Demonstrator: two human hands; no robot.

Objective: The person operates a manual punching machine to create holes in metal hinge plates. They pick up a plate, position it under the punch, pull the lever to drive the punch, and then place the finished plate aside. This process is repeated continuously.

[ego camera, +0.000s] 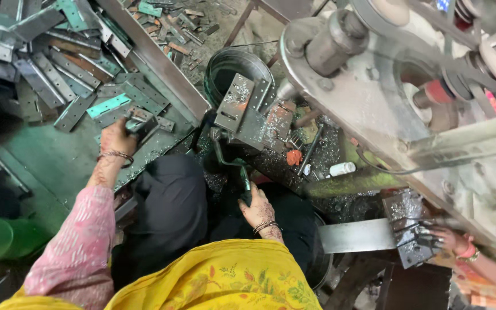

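Head camera looking down: the left hand (pixel 119 136) is out to the side, closed around a small grey metal piece (pixel 143 122) at the near edge of a heap of flat metal plates (pixel 58 74) lying on the green tabletop (pixel 58 163). The heap spreads up and away beyond that hand; it is large and loose, some strips painted green, some bare or rusty.

The right hand (pixel 258 209) is in close to the body, wrapped around the dark lever handle (pixel 242 183) that rises toward the press fixture (pixel 242 109) just ahead of it. An angled grey plate sits in that fixture, dusted with bright metal chips, and more chips cover the machine bed (pixel 317 155) beyond the right hand. A round dark bucket (pixel 237 69) stands past the fixture; I cannot see what it holds.

Judging from how things lie, one piece is in hand and not yet at the fixture, and the pile by the left hand looks far from used up, so most of the work seems left.

Off to the right of the right hand, another person's hand (pixel 449 236) with bangles rests fingers on a second metal block (pixel 411 235) beside a flat steel strip (pixel 357 235).
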